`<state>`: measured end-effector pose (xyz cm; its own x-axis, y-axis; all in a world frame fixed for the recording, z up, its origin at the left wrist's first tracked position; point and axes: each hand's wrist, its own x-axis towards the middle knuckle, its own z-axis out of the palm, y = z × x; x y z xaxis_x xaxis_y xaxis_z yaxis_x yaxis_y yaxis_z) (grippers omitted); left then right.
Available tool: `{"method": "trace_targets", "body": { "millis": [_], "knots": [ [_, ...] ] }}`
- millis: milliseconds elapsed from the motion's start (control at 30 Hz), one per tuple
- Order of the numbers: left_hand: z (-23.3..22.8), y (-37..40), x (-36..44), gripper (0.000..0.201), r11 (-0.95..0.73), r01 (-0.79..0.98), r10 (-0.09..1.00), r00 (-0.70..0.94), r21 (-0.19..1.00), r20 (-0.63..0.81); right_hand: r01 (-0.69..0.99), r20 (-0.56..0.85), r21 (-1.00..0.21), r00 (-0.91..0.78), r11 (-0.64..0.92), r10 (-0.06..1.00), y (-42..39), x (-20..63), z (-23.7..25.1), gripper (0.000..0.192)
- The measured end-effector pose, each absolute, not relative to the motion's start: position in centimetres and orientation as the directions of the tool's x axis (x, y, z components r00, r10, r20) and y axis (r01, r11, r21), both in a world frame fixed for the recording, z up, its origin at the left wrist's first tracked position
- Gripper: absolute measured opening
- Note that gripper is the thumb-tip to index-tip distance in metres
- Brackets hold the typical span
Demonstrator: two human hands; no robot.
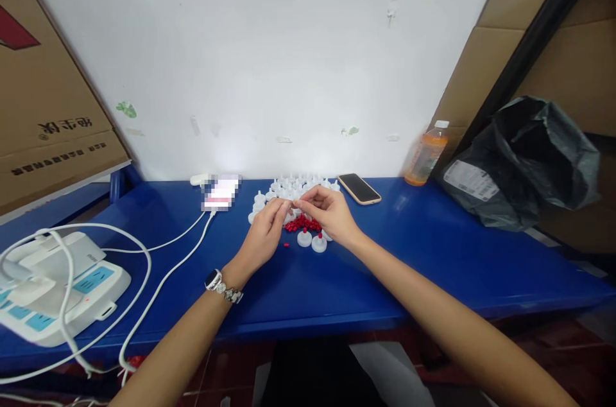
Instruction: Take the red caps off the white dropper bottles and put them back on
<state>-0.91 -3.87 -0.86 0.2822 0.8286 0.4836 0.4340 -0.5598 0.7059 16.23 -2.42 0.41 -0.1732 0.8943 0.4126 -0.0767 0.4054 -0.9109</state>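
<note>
Meeting fingertip to fingertip above the middle of the blue bench (433, 246), the left hand (264, 235) and the right hand (328, 211) are both curled, with fingers pinched together on something very small between them; what each pinch holds is too small to tell. Directly beneath and between the hands lies a heap of small red pieces (302, 223), and one stray red piece (286, 244) sits on the bench just near of the left hand. Around the heap and on its far side stands a cluster of small white caps (293, 187); two more white caps with red tips (311, 239) stand on the near side of the heap, close below the right hand. The left wrist wears a watch (215, 280). A phone with a dark screen (359, 188) lies flat just right of the caps, and an orange drink bottle (426, 153) stands further right against the wall, beside a black plastic bag (524, 160). On the left, a second phone (221, 193) is plugged into a white cable (163, 278) running to a white power strip (62, 288).
</note>
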Motion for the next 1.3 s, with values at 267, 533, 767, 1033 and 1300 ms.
{"method": "trace_targets", "body": {
  "millis": [267, 533, 767, 1033, 1300],
  "knots": [
    [-1.2, -4.8, -0.2, 0.034, -0.512, 0.369, 0.858, 0.178, 0.776, 0.481, -0.150, 0.368, -0.928, -0.227, 0.340, 0.902, -3.6, 15.3, -0.2, 0.039],
    [-1.4, -4.4, 0.2, 0.039, -0.441, 0.258, 0.898, 0.136, 0.860, 0.419, -0.054, 0.450, -0.893, -0.162, 0.447, 0.878, -4.4, 14.4, -0.6, 0.034],
    [-1.8, -4.0, -0.1, 0.040, -0.387, 0.193, 0.918, 0.170, 0.902, 0.358, 0.015, 0.482, -0.871, -0.167, 0.491, 0.860, -4.5, 14.3, -0.5, 0.033],
    [-1.2, -4.5, -0.1, 0.037, -0.406, 0.220, 0.912, 0.156, 0.887, 0.378, -0.139, 0.412, -0.909, -0.151, 0.394, 0.899, -4.1, 13.9, -0.4, 0.039],
    [-1.0, -4.7, 0.3, 0.025, -0.520, 0.188, 0.848, 0.232, 0.833, 0.476, -0.326, 0.293, -0.913, -0.104, 0.246, 0.950, -3.9, 14.5, 0.1, 0.040]
  ]
}}
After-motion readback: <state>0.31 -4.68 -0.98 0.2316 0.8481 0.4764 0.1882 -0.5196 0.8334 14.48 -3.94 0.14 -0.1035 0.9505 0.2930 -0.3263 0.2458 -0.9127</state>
